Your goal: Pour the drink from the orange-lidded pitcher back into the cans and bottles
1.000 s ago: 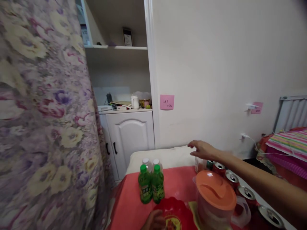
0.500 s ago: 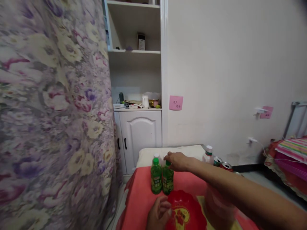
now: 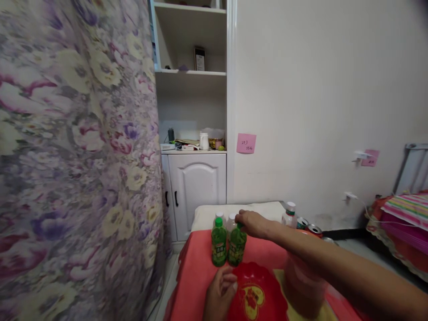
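Note:
My right hand (image 3: 254, 224) reaches across from the right, its fingers closed round the cap end of a green drink bottle (image 3: 237, 248). This bottle leans a little, its top tipped to the right. Close by on its left, another green bottle (image 3: 219, 246) with a green cap stands upright. My left hand (image 3: 220, 292) is half curled with the thumb apart and nothing in it. It is beside the left rim of a red scalloped plate (image 3: 267, 285) with a yellow design.
White-capped bottles (image 3: 232, 219) stand behind the green ones. To the right are another white-capped bottle (image 3: 290, 215) and several cans (image 3: 314, 230). A pinkish container (image 3: 306, 285) is partly hidden under my right forearm. A floral curtain (image 3: 100, 178) hangs at the left.
The right green bottle has gone from upright to leaning right, as my right hand shifted slightly right with its cap. My left hand stays beside the plate. The camera view shifted slightly.

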Tool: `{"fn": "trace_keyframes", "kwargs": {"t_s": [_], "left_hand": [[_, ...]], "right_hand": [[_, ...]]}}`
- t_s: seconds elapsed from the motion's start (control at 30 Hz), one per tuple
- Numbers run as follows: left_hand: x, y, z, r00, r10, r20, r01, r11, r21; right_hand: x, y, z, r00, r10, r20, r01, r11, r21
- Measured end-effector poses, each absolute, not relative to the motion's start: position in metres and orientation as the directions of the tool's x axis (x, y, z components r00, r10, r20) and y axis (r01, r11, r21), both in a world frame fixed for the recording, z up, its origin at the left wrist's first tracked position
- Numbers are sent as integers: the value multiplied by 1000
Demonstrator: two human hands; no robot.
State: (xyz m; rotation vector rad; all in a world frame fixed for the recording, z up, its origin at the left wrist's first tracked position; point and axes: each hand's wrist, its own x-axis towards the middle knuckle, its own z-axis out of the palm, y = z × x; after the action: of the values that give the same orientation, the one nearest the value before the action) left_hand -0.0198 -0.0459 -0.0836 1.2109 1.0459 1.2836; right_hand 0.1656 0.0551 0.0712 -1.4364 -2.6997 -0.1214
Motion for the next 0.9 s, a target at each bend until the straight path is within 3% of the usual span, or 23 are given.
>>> {"fn": "trace_keyframes", "kwargs": {"t_s": [0.23,0.37,0.47,0.63,0.77,0.9], "left_hand": [[-17,-50,-74,-3,991,133,-41,-133,990],[-14,-57,-68,0,971,239,35,-239,970],[-9,-65,-61,141,948,285,-23,-285,958],[-4,-72,-52,329,914,239,-137,-204,969],[-8,-71,-54,214,943,253,-46,-249,967],[-11,-70,-60,49,941,335,177,-338,924]], "right_hand": [[186,21,112,-556,807,197,817,574,-47],[189,-18,126,-599,772,211,773,626,-98],[189,-44,124,-651,728,216,714,683,-151],[194,-68,108,-649,699,299,611,714,-342],[200,-75,95,-517,788,333,631,614,-474],[200,-77,83,-402,853,334,661,523,-538]]}}
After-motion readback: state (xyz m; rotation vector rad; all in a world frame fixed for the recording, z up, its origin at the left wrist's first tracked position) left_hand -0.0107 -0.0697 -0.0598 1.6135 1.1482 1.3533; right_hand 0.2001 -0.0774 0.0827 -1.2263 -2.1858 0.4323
